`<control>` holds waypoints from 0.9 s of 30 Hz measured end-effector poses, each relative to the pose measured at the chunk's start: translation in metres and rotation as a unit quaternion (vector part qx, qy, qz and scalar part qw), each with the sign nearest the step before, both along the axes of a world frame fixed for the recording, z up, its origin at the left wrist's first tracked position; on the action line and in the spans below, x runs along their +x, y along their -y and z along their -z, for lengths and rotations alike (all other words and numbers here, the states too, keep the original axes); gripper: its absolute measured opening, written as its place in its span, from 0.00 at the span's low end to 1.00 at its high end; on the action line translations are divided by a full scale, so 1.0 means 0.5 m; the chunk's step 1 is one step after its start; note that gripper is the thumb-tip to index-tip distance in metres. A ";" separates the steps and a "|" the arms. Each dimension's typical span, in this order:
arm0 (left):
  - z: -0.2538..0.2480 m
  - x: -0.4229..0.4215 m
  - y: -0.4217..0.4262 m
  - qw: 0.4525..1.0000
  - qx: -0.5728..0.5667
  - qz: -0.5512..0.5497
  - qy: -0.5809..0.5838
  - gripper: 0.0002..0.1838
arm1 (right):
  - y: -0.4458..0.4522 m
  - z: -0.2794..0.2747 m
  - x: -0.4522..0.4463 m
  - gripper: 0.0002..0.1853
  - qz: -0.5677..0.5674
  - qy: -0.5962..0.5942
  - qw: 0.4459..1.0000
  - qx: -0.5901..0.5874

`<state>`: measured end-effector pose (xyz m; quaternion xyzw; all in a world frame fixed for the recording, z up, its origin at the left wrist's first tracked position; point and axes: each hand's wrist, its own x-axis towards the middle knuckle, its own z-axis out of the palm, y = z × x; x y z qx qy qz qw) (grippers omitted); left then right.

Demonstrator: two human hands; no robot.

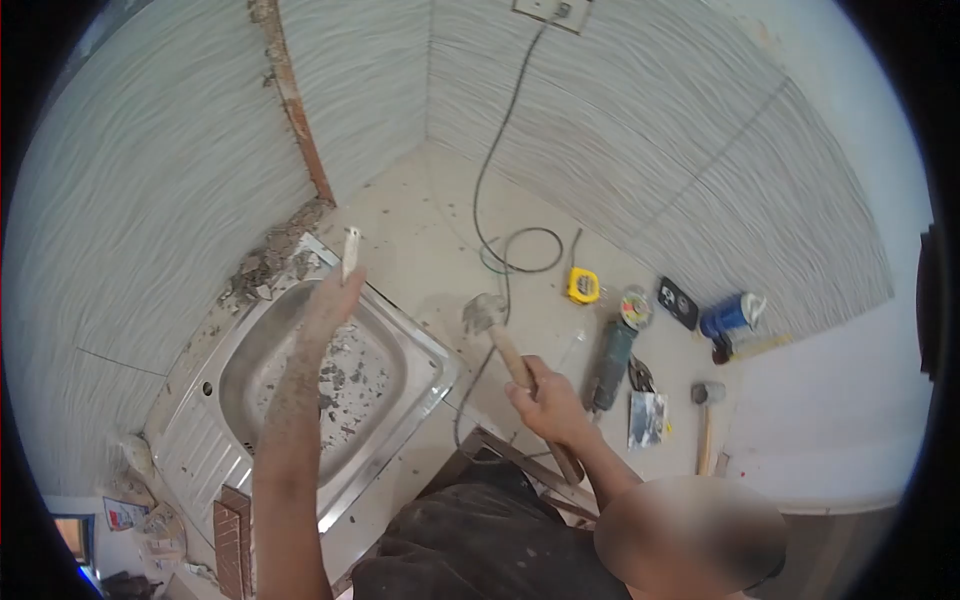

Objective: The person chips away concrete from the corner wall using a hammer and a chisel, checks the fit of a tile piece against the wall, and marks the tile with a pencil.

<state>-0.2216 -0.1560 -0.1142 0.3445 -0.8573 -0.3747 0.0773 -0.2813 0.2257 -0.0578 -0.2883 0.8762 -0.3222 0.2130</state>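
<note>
My left hand [338, 298] is closed round a pale, dusty chisel [351, 250], which points up beyond my fingers over the far corner of the steel sink [440, 372]. Most of its lower part is hidden in my grip. My right hand [548, 402] wraps round the wooden handle of a hammer [508, 350]. The hammer's dusty head hangs above the counter, right of the sink. Broken chips [345, 378] lie scattered in the sink bowl. Along the wall behind my left hand runs a strip of rubble [262, 265], below a chased-out groove [295, 105] in the tiles.
On the counter [400, 205] to the right are a yellow tape measure [583, 286], an angle grinder [612, 362], a black phone [678, 303], a blue can [728, 316] and a mallet [706, 410]. A dark cable [483, 185] loops down from the wall socket [553, 12].
</note>
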 end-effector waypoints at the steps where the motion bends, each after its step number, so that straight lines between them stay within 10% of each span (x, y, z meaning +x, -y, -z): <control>1: 0.019 -0.008 -0.034 0.998 0.064 0.003 0.011 0.32 | -0.009 0.014 0.014 0.25 0.009 -0.002 1.000 0.003; 12: 0.133 -0.089 -0.193 0.954 0.266 -0.040 -0.135 0.26 | 0.055 0.162 0.011 0.20 0.033 -0.110 0.993 0.029; 17: 0.149 0.078 -0.197 0.994 0.087 0.035 -0.063 0.20 | 0.091 0.223 -0.051 0.21 -0.002 -0.166 0.975 0.148; 18: 0.289 0.123 -0.211 0.958 -0.189 0.007 -0.215 0.19 | 0.090 0.248 -0.060 0.22 -0.013 -0.217 0.969 0.113; 19: 0.094 0.196 -0.283 0.977 0.126 -0.086 -0.148 0.21 | 0.092 0.222 -0.060 0.25 -0.025 -0.177 0.976 0.121; 20: 0.109 0.248 -0.303 0.960 0.181 -0.100 -0.189 0.23 | 0.100 0.223 -0.065 0.26 -0.006 -0.186 0.974 0.128; 27: 0.028 0.602 -0.427 0.964 0.146 -0.169 -0.146 0.25 | 0.113 0.261 -0.089 0.30 -0.048 -0.268 0.950 0.152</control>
